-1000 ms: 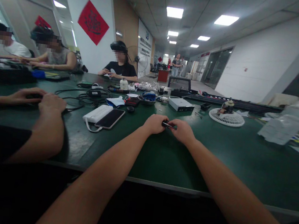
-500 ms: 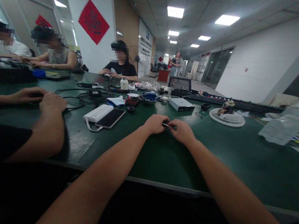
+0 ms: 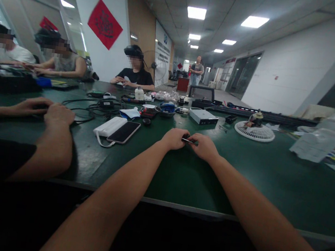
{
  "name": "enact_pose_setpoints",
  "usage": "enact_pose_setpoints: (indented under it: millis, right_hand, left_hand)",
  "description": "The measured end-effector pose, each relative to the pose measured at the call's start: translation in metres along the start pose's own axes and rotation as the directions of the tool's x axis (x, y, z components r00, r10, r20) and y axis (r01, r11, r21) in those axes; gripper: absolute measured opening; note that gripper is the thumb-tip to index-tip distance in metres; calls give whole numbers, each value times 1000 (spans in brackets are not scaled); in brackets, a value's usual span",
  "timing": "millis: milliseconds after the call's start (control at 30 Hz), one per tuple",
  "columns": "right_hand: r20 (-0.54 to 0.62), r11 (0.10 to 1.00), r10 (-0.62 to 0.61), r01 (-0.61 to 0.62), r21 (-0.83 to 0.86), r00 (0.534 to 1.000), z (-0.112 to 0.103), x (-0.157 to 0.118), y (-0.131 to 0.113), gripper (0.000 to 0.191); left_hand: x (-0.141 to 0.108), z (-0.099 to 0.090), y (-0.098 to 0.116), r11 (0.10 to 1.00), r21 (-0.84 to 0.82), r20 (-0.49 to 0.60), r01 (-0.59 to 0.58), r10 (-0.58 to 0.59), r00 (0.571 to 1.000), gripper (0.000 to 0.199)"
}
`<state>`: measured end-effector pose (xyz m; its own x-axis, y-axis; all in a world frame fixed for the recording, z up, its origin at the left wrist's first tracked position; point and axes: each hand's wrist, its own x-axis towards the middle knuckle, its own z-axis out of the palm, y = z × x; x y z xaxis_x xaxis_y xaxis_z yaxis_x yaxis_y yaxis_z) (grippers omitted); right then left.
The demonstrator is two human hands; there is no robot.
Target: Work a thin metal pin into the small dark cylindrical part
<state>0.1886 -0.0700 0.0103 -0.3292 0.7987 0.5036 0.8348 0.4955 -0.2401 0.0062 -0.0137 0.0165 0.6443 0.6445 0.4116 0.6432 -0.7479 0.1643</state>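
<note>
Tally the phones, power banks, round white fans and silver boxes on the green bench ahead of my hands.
Smartphones: 1
White power banks: 1
Round white fans: 1
Silver boxes: 1
Total: 4

Nothing legible. The red banner on the pillar has dark characters, and the white wall board at the far end has print and a blue logo, both too small to read.
</note>
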Motion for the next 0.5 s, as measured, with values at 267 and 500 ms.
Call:
enact_pose_setpoints:
  millis: [267, 500]
  right_hand:
    - [-8, 1000, -3, 3, 4, 1000, -1, -1, -1, 24]
    - [1, 1000, 4, -4, 11, 1000, 0, -1, -1, 22]
  left_hand:
    - [0, 0, 0, 1000, -1, 1, 2, -2, 1000, 27]
    - [1, 1, 0, 1000, -9, 31, 8, -8, 999, 26]
